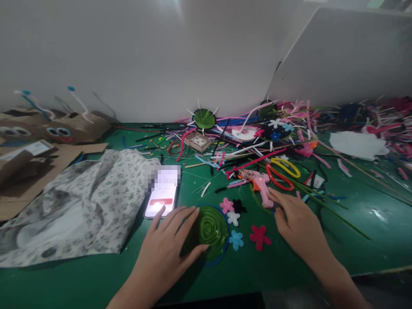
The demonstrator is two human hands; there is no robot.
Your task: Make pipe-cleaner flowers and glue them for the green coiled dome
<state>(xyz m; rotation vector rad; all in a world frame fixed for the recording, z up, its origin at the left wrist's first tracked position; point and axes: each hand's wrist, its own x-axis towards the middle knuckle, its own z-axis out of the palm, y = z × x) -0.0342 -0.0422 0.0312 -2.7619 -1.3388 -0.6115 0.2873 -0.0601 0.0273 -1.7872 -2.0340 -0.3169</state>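
My left hand [167, 244] lies flat with its fingers spread on the left edge of a green coiled disc [210, 231] on the green table [354, 231]. My right hand [298, 221] rests on the table with its fingertips touching the handle of a pink glue gun [259, 182]; it grips nothing. Small felt flowers lie between the hands: pink [226, 205], white [233, 218], light blue [236, 239] and red [260, 237].
A lit phone [162, 193] lies left of the disc, beside a patterned grey cloth [80, 201]. Red and yellow scissors [283, 171] and a heap of pipe cleaners [289, 124] fill the back right. Cardboard figures [58, 128] stand at the far left.
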